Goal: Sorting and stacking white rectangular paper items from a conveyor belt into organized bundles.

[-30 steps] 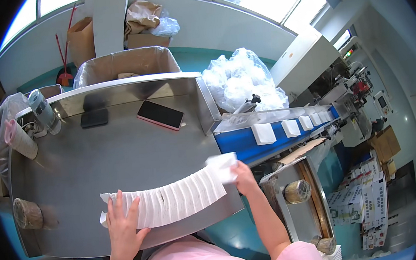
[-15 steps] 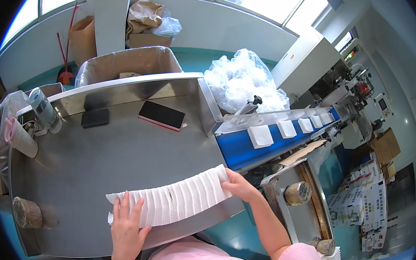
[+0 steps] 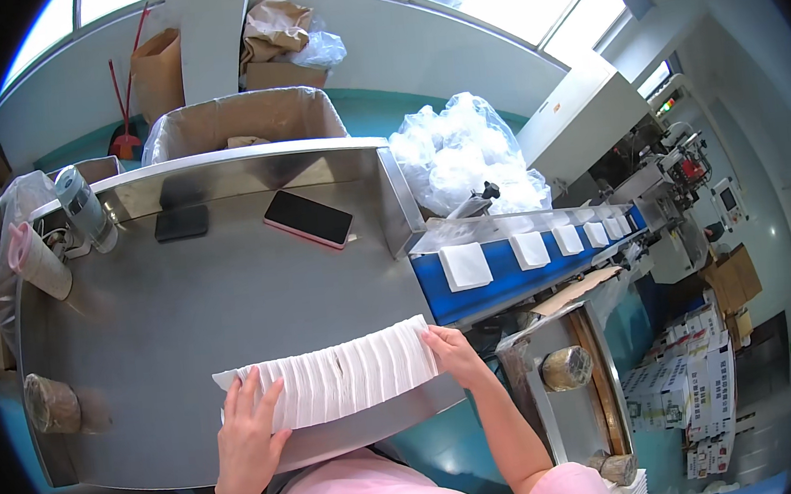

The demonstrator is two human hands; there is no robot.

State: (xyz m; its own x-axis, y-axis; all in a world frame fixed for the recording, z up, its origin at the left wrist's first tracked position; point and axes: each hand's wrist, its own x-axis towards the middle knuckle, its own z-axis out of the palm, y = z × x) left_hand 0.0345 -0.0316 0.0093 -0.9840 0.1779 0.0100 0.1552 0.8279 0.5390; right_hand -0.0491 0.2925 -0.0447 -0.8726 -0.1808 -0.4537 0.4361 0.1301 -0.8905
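Observation:
A long, slightly curved row of folded white paper napkins (image 3: 350,373), packed on edge, lies along the near edge of the steel table (image 3: 232,308). My left hand (image 3: 250,438) grips its left end, fingers spread over the top and thumb along the near side. At the other end, the fingers and thumb of my right hand (image 3: 452,353) close round the last napkins. The row is held between both hands. Part of its left end is hidden under my left fingers. More folded napkins (image 3: 465,266) lie spaced out on the blue conveyor belt (image 3: 503,289) at the right.
A phone (image 3: 308,219) and a dark flat object (image 3: 181,223) lie toward the table's far side. A bottle (image 3: 85,208), a pink-rimmed cup (image 3: 39,261) and a tape-wrapped roll (image 3: 52,404) stand along the left. Beyond the raised rim are a lined carton (image 3: 243,119) and clear plastic bags (image 3: 463,156).
My left hand has shifted slightly right with the row's left end, and the row looks a little shorter. The napkins on the belt have moved left, toward the table.

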